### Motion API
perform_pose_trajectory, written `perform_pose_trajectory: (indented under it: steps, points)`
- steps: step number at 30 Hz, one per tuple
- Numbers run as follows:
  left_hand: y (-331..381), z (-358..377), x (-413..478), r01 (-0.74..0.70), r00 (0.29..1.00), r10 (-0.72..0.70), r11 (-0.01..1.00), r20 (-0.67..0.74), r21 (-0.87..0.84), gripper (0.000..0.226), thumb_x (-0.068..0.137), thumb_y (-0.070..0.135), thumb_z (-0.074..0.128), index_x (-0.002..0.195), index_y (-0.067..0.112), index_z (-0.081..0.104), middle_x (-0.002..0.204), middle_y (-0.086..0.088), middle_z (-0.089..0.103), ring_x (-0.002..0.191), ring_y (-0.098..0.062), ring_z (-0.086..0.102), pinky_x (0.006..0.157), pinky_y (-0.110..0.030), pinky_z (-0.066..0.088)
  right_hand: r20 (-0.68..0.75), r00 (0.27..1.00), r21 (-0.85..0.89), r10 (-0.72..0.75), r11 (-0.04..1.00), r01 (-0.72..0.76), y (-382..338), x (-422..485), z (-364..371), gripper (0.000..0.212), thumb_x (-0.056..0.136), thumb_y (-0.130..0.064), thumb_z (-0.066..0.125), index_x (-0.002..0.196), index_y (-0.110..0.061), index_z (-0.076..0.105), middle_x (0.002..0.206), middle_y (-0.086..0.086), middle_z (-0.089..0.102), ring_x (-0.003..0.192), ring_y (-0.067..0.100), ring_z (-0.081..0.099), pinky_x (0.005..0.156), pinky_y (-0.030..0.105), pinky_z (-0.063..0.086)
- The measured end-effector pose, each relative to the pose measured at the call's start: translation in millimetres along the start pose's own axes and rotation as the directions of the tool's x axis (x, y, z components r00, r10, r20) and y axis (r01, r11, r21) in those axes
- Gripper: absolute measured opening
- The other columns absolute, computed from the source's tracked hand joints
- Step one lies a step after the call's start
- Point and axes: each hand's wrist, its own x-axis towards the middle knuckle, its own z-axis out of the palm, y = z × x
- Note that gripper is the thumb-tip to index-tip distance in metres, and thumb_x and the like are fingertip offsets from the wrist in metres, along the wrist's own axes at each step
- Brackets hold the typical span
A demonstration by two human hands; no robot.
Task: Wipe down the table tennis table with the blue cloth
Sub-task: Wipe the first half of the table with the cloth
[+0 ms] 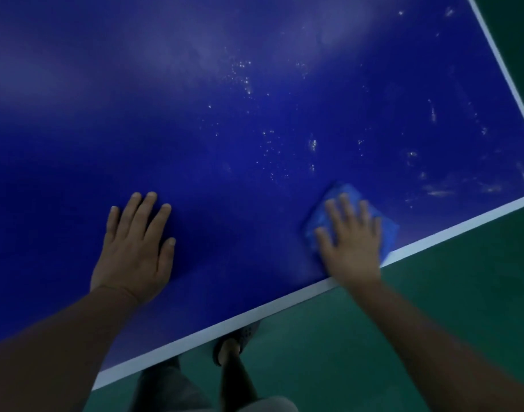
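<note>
Nothing could be read: no text, brand, number or sign. The blue tabletop [195, 129] carried only plain white edge lines [225, 324] and pale specks, and the blue cloth [342, 188] near its right corner bore no legible label.

Bare forearms [61, 337], grey shorts [165, 385] and a dark perforated clog [249, 333] on one foot.
</note>
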Motion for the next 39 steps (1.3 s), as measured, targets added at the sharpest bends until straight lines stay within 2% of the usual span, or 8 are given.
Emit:
perform_pose_trajectory:
  steps: [5,9,14,19,22,27,33,39]
  points:
    - [-1.7,-0.3,-0.1,-0.003,1.000,0.002,1.000,0.018,0.013,0.065,0.101,0.043,0.025,0.152,0.007,0.039,0.164,-0.014,0.023,0.155,-0.029,0.009,0.124,-0.056,0.007,0.019,0.882,0.163,0.471,0.869,-0.467,12.9,24.7,-13.1,0.077,0.092,-0.066,0.008,0.161,-0.032,0.014,0.169,-0.004,0.006,0.155,0.031,0.001,0.121,0.062,0.005]
    - [-2.3,0.6,0.6,-0.001,1.000,0.001,1.000,0.008,0.001,0.063,0.101,0.042,0.025,0.152,0.007,0.040,0.164,-0.013,0.025,0.155,-0.028,0.010,0.124,-0.053,0.006,-0.017,0.988,0.056,-0.153,0.987,0.154,-78.3,-42.9,9.6,0.066,0.098,-0.059,0.028,0.156,-0.028,0.032,0.167,-0.001,0.019,0.153,0.037,0.010,0.120,0.063,0.010]
    - [-2.4,2.0,1.2,-0.018,1.000,0.017,1.000,-0.019,-0.008,0.061,0.100,0.040,0.029,0.149,0.006,0.044,0.161,-0.015,0.031,0.153,-0.031,0.016,0.125,-0.050,0.004,0.053,0.563,0.014,-0.825,0.564,0.826,-111.2,-12.8,7.4,0.059,0.100,-0.059,0.035,0.153,-0.033,0.036,0.165,-0.004,0.027,0.153,0.033,0.018,0.119,0.063,0.013]
    - [-3.9,0.8,1.4,-0.016,1.000,0.016,1.000,-0.002,0.013,0.061,0.100,0.040,0.030,0.149,0.008,0.044,0.161,-0.015,0.032,0.153,-0.031,0.017,0.124,-0.050,0.005,-0.067,0.990,0.071,-0.121,0.989,0.126,-74.0,155.8,-28.3,0.065,0.099,-0.062,0.022,0.157,-0.034,0.027,0.168,-0.004,0.016,0.154,0.034,0.011,0.119,0.063,0.011]
    - [-3.6,0.7,2.4,-0.022,1.000,0.022,1.000,-0.002,-0.001,0.060,0.100,0.040,0.030,0.149,0.008,0.044,0.161,-0.015,0.032,0.153,-0.031,0.017,0.123,-0.052,0.007,-0.065,0.997,0.077,0.040,0.996,-0.035,-94.3,133.1,-24.6,0.065,0.101,-0.061,0.019,0.159,-0.033,0.021,0.168,-0.005,0.010,0.154,0.033,0.005,0.121,0.061,0.005]
    - [-2.6,2.0,1.2,-0.021,1.000,0.021,1.000,-0.005,-0.015,0.060,0.100,0.040,0.030,0.148,0.008,0.046,0.161,-0.014,0.032,0.152,-0.031,0.019,0.122,-0.054,0.010,-0.019,0.791,-0.051,-0.612,0.791,0.610,-99.1,63.6,-4.0,0.061,0.101,-0.057,0.029,0.153,-0.028,0.039,0.163,0.001,0.030,0.151,0.036,0.022,0.118,0.063,0.018]
    - [-3.3,0.3,1.8,-0.035,0.999,0.035,0.999,0.004,-0.005,0.059,0.100,0.040,0.031,0.147,0.008,0.047,0.160,-0.016,0.034,0.151,-0.034,0.022,0.120,-0.057,0.013,-0.019,0.992,0.101,0.121,0.988,-0.119,-47.1,156.8,-35.4,0.078,0.090,-0.067,0.015,0.159,-0.031,0.023,0.168,-0.004,0.012,0.154,0.032,0.007,0.121,0.060,0.007]
    - [-2.8,0.5,1.8,-0.010,1.000,0.010,1.000,-0.017,-0.011,0.063,0.100,0.041,0.030,0.152,0.006,0.036,0.162,-0.019,0.025,0.152,-0.034,0.020,0.120,-0.057,0.015,-0.022,0.625,-0.036,-0.780,0.626,0.779,-136.9,18.5,1.0,0.059,0.100,-0.054,0.039,0.153,-0.030,0.039,0.164,0.000,0.026,0.152,0.039,0.018,0.116,0.068,0.019]
